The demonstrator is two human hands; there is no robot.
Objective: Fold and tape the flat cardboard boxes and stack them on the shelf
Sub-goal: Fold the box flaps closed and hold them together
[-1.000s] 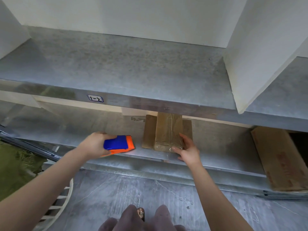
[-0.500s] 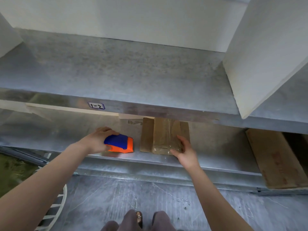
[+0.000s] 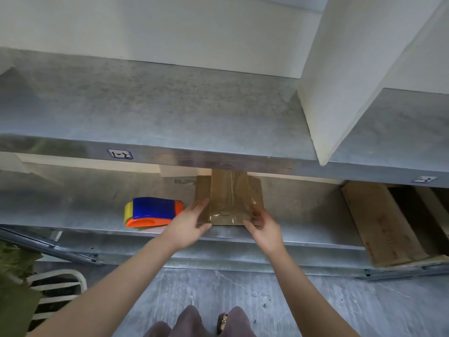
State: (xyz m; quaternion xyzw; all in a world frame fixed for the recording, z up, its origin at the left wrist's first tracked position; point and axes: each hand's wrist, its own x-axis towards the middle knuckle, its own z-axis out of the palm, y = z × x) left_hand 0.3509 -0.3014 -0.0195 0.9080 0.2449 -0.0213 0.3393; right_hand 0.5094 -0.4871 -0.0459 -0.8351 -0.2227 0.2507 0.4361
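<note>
A small brown cardboard box (image 3: 229, 198), sealed with clear tape, lies on a wider flat piece of cardboard (image 3: 255, 190) on the lower metal shelf (image 3: 85, 212). My left hand (image 3: 188, 226) rests with straight fingers along the box's left side, thumb at its front corner. My right hand (image 3: 264, 228) grips the front right corner, thumb on the front edge. A blue and orange tape dispenser (image 3: 153, 211) lies on the shelf just left of my left hand, touched by neither hand.
The upper metal shelf (image 3: 150, 105) overhangs the box's far end. A white pillar (image 3: 352, 69) stands on it at the right. A large cardboard carton (image 3: 384, 222) fills the lower shelf's right end. A white wire frame (image 3: 57, 283) stands low left.
My left hand let go of the tape dispenser and moved right to the box's left side. The right hand stays at the box's front right corner.
</note>
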